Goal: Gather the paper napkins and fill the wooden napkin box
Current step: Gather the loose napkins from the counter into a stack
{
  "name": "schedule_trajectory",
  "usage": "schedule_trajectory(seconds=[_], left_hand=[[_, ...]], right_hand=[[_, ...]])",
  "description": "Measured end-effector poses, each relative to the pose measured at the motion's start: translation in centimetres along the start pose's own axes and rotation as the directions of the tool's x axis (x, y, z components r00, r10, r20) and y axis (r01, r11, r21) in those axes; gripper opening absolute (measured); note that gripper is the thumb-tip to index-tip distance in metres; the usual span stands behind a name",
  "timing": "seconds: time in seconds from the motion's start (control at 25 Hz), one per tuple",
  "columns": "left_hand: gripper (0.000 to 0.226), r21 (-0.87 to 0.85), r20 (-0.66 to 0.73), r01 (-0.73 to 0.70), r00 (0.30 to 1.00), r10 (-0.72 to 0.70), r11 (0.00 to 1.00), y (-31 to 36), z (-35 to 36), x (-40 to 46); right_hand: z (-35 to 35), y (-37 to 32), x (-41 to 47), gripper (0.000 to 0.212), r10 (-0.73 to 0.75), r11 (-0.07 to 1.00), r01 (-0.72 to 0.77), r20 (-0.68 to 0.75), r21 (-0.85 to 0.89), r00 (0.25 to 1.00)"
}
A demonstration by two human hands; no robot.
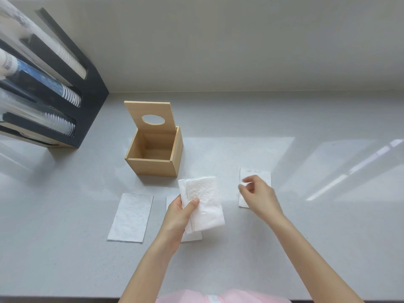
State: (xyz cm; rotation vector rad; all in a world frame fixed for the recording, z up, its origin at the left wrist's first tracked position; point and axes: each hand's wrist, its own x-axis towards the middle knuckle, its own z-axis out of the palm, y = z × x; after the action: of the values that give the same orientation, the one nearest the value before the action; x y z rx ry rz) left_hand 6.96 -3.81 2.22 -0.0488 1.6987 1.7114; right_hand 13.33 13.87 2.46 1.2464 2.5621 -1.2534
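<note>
Pinched between thumb and fingers, a small stack of white napkins sat in the left hand, the thumb pressed flat on its face and the sheets fanning slightly at the top. That grip was closed firmly on the stack, held just above the desk. Beneath it, at 6 o'clock of the stack, the edge of another flat napkin showed on the surface. At 9 o'clock of the left hand lay a single napkin, flat and well clear of the near desk edge, with bare surface all around it. The right hand hovered at 3 o'clock of the stack, fingers loosely curled and parted, its grip released and holding nothing, directly over a flat right-side napkin; whether the fingertips touched the paper could not be told. Open desk stretched away at 3 o'clock. Farther off, at 11 o'clock of the stack, stood the wooden napkin box, its inside bare, its lid with an oval hole tipped up at the back. At 10 o'clock, against the wall, stood a dark cup dispenser.
</note>
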Motion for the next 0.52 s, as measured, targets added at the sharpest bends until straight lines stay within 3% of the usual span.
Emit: schedule_trajectory(seconds=[0.08, 0.16, 0.36, 0.52], left_hand=[[0.014, 0.025, -0.02, -0.014, 1.0, 0.015, 1.0, -0.1, 0.1, 0.0], [0.014, 0.015, -0.024, -0.011, 1.0, 0.011, 1.0, -0.3, 0.2, 0.0], [0.014, 0.006, -0.031, 0.013, 0.999, -0.013, 1.0, -0.5, 0.2, -0.2], [0.02, 0.012, -0.034, 0.015, 0.999, -0.014, 1.0, -0.5, 0.0, -0.3]], right_hand=[[-0.4, 1.6, 0.9, 0.048, 0.083, 0.948, -0.11, -0.105, -0.297, 0.991], [-0.2, 2.5, 1.2, 0.051, 0.128, 0.883, -0.189, -0.167, -0.43, 0.978], [0.5, 2.0, 2.2, 0.04, 0.157, 0.897, -0.21, -0.162, -0.39, 0.974], [0.1, 2.2, 2.6, 0.036, 0.173, 0.948, -0.201, -0.13, -0.247, 0.976]])
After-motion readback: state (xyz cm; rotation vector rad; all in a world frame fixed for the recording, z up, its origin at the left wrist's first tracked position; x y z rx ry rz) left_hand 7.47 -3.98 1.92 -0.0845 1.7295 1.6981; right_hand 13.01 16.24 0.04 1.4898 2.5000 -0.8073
